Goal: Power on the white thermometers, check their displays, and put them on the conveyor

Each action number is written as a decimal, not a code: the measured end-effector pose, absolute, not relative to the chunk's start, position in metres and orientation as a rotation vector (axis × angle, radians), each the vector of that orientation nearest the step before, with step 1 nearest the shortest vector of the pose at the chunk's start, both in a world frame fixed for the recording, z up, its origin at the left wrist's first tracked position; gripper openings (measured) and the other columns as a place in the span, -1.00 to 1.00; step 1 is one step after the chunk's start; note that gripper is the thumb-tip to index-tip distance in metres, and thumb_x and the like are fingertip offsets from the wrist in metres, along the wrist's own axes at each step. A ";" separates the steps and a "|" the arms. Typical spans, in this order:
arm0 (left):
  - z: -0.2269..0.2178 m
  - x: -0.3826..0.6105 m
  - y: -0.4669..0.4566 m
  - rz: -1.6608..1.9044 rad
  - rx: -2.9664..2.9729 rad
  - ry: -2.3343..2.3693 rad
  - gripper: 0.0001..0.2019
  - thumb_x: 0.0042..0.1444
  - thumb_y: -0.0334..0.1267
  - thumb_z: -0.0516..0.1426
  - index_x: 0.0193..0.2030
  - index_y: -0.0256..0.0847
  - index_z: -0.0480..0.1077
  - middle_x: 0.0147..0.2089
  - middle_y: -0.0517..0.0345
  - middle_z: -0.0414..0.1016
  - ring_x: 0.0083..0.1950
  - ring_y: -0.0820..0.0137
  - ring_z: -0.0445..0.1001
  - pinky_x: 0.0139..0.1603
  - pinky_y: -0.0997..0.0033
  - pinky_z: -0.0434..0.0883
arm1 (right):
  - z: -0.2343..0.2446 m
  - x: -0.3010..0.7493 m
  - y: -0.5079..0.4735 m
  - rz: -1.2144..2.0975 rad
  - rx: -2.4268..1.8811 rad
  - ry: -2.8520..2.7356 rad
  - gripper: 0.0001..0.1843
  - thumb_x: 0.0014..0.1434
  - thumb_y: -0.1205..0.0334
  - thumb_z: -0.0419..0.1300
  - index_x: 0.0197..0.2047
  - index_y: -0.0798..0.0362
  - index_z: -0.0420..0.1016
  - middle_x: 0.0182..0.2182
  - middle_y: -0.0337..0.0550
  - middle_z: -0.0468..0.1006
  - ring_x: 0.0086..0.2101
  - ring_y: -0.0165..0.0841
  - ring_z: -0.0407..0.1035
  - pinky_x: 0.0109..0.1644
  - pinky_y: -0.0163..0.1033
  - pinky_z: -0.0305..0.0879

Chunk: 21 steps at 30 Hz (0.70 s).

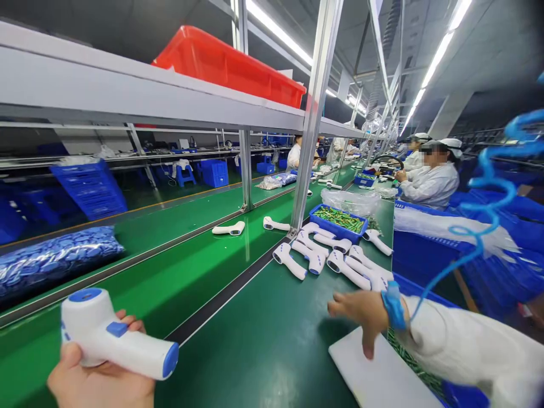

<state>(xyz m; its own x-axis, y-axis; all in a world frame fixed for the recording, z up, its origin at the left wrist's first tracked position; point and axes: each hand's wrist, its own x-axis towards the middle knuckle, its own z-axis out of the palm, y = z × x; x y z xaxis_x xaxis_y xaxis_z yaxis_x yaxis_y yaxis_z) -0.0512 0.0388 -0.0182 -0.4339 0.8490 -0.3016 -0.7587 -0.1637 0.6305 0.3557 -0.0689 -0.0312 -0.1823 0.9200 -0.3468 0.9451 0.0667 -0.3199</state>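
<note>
My left hand [106, 385] is closed around a white infrared thermometer [96, 334] with blue end caps and a blue trigger, its handle pointing right. My right hand [359, 314] is stretched out above the green worktable, fingers apart and holding nothing. A blue wrist strap [394, 306] with a coiled cord circles that wrist. Below this hand lies a white flat board [378, 368]. Several more thermometers [289, 260] are heaped on the worktable just beyond it. Two others, a nearer thermometer [229, 229] and one by the post [275, 224], lie farther left.
Behind the heap stands a blue bin [359, 231] of small green cylinders. A metal post [312, 113] rises from the table, supporting a shelf [127, 85] with a red bin [229, 68]. A bagged blue bundle [59, 255] lies at left. Co-workers [433, 175] sit along the line.
</note>
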 end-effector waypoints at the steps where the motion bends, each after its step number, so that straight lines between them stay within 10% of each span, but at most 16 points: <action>1: -0.021 -0.046 0.037 1.872 0.143 0.852 -0.65 0.29 -0.33 -0.15 -0.19 -0.07 0.46 -0.41 0.31 0.50 -0.43 0.56 0.39 -0.50 0.68 0.47 | -0.044 0.351 -0.082 -0.758 1.962 2.246 -0.14 -0.81 0.42 0.56 -0.25 -0.02 0.51 -0.34 -0.23 0.42 -0.43 -0.27 0.32 -0.33 -0.24 0.21; 10: -0.022 -0.021 0.040 1.817 0.066 0.844 -0.69 0.19 -0.29 -0.04 0.02 -0.23 0.35 -0.40 0.16 0.44 -0.46 0.50 0.39 -0.46 0.64 0.43 | -0.082 0.301 -0.052 -0.886 1.474 2.518 -0.38 -0.19 -0.30 0.36 -0.24 0.00 0.38 -0.23 -0.03 0.43 -0.23 -0.06 0.37 -0.15 -0.04 0.29; 17: -0.027 -0.024 0.038 1.678 0.233 0.890 -0.62 0.20 -0.29 0.07 0.17 -0.17 0.30 -0.25 0.05 0.52 -0.41 0.44 0.49 -0.38 0.49 0.48 | -0.067 0.240 0.016 -0.898 1.203 2.529 -0.22 -0.53 -0.19 0.52 -0.21 -0.03 0.49 -0.36 -0.24 0.44 -0.47 -0.32 0.35 -0.40 -0.27 0.23; 21: -0.023 -0.031 0.032 1.604 0.768 1.286 -0.26 0.00 -0.34 0.30 0.32 0.10 0.19 -0.03 0.04 0.48 -0.29 0.34 0.51 -0.35 0.46 0.41 | -0.035 0.212 0.118 -0.847 1.438 2.753 -0.49 -0.04 -0.10 0.36 -0.12 0.08 0.53 -0.45 -0.31 0.44 -0.41 -0.41 0.38 -0.27 -0.32 0.30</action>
